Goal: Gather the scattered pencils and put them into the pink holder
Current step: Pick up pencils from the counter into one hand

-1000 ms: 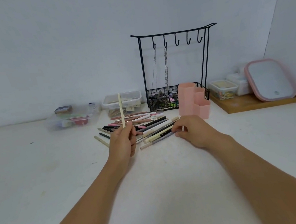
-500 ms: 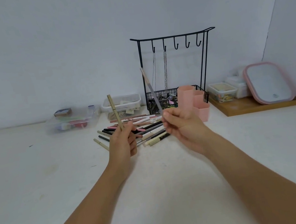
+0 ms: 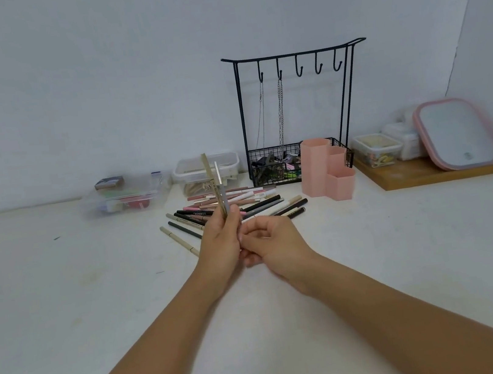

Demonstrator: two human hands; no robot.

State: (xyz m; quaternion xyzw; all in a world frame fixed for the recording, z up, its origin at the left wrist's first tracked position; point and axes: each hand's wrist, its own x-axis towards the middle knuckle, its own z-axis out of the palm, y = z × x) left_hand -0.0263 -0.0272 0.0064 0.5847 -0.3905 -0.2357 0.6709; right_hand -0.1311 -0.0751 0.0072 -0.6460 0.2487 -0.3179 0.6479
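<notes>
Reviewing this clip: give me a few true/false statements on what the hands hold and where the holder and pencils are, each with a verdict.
1. The left hand holds two pencils upright. True.
2. The pink holder already has pencils in it. False: none show above its rims.
3. The pencil pile lies on the table, left of the holder. True.
4. The right hand is at the holder. False: it is beside the left hand, apart from the holder.
5. Chains hang from the black rack. True.
</notes>
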